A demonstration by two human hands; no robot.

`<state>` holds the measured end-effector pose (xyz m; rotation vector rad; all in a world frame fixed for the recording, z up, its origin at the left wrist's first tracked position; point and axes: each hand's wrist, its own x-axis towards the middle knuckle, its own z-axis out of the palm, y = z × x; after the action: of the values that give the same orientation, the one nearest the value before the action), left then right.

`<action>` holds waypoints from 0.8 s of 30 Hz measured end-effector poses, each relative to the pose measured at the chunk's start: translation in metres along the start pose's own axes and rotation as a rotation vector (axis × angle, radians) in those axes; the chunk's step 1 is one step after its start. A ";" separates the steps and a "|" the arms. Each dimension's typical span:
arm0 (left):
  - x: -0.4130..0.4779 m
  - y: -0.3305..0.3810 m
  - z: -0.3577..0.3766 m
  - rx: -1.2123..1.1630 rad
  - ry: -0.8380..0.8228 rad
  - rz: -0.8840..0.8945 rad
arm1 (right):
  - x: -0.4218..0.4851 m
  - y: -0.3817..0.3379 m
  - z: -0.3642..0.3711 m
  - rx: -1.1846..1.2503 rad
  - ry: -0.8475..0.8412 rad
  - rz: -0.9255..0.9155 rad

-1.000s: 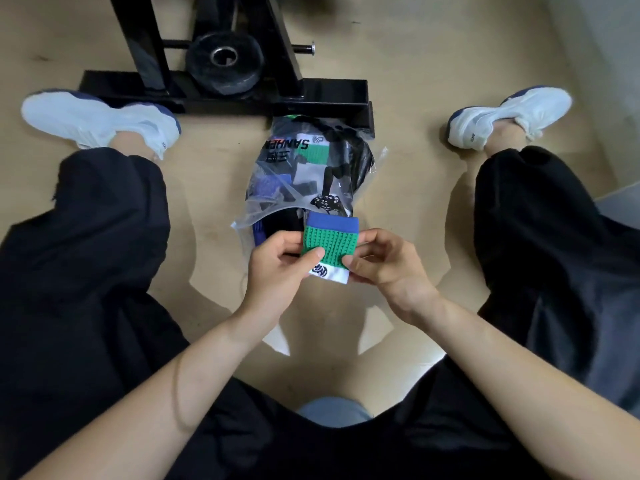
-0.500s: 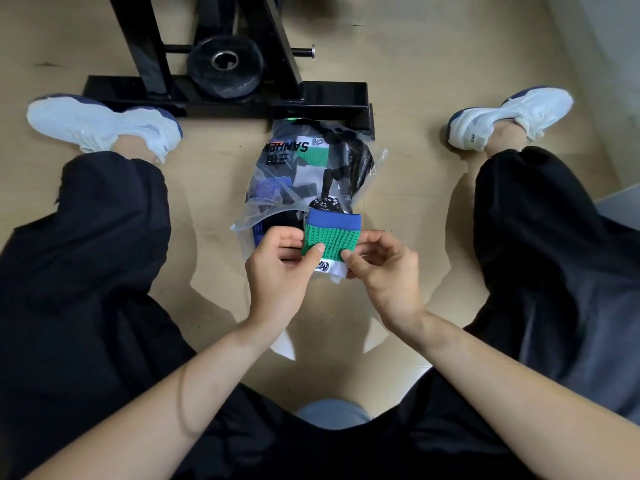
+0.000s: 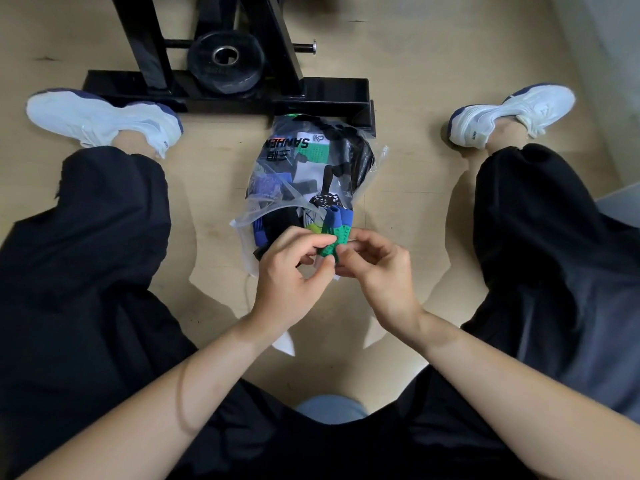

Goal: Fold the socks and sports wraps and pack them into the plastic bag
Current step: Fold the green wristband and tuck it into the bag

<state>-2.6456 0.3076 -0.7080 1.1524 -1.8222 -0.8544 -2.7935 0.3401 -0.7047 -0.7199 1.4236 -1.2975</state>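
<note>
A: Grip state?
B: Left hand (image 3: 287, 271) and right hand (image 3: 377, 271) both pinch the green-and-blue sock (image 3: 337, 226) — fingers curled, thumbs pressed onto the bunched fabric.
A: Location of sock?
B: At the open mouth of the plastic bag (image 3: 277, 199), which lies on the floor (image 3: 214, 188) between the legs — other textiles (image 3: 313, 154) are packed inside.

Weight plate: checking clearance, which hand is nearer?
Left. The left hand is nearly straight back from the weight plate; the right hand farther right. Both pinch the sock.
</note>
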 end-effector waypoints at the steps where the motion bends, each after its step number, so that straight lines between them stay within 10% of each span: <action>1: 0.000 0.000 0.000 -0.002 -0.038 -0.001 | -0.001 -0.001 0.000 0.038 0.000 0.026; 17: 0.000 -0.002 -0.016 -0.386 -0.318 -0.359 | 0.002 -0.001 -0.015 0.066 -0.185 0.239; 24: -0.003 -0.023 -0.022 -0.100 -0.308 -0.487 | 0.020 0.018 -0.016 -0.631 -0.116 -0.122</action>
<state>-2.6167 0.2993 -0.7182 1.4930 -1.7313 -1.4529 -2.8109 0.3315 -0.7296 -1.2926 1.7266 -0.8655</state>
